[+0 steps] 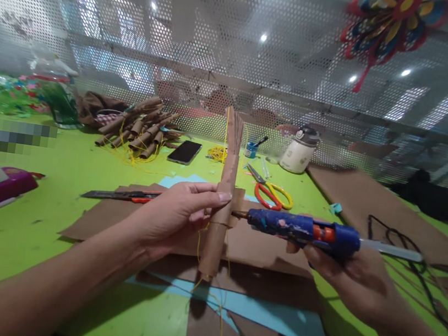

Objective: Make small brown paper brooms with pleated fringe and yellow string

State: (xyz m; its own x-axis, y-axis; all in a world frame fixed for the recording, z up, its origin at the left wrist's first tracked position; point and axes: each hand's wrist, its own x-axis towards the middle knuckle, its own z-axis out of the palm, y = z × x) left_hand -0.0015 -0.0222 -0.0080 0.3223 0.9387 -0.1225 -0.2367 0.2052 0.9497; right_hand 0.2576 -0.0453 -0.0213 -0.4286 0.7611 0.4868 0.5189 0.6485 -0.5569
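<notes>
Green counter (75, 155), set before a perforated screen (209, 38); a multicoloured ornament (398, 20) hangs at upper right.

Left grip (179, 206): thumb and fingers closed around a brown paper roll (213, 247). Roll held nearly upright above the middle of the counter, fringed at its top, yellow string trailing from its lower end.

Right grip (342, 273): fingers wrapped about a blue glue gun (286, 226), handle mostly hidden. Gun lies level, nozzle at the roll's right side; whether it touches cannot be told. Clear glue stick (391, 250) protrudes from the rear.

Beneath the hands: brown sheets (108, 221), stacked unevenly, with a light-blue sheet (270, 311) among them. Knife (107, 194), one, beside the left hand. Scissors (273, 194), one pair, red and yellow handles, beyond the gun.

Containers: small blue jar (251, 150), a dark-handled implement (262, 140) slanting out of its mouth, contents otherwise unseen. White bottle (297, 153), dark lid on, upright, contents hidden. Large clear jar (62, 101), far left, upright, green material showing through the wall, nature indistinct.

Further items: phone (185, 152), lying flat; yellow string heap (215, 153), behind the roll; brown tubes (141, 128), piled with yellow strings, between phone and large jar.
</notes>
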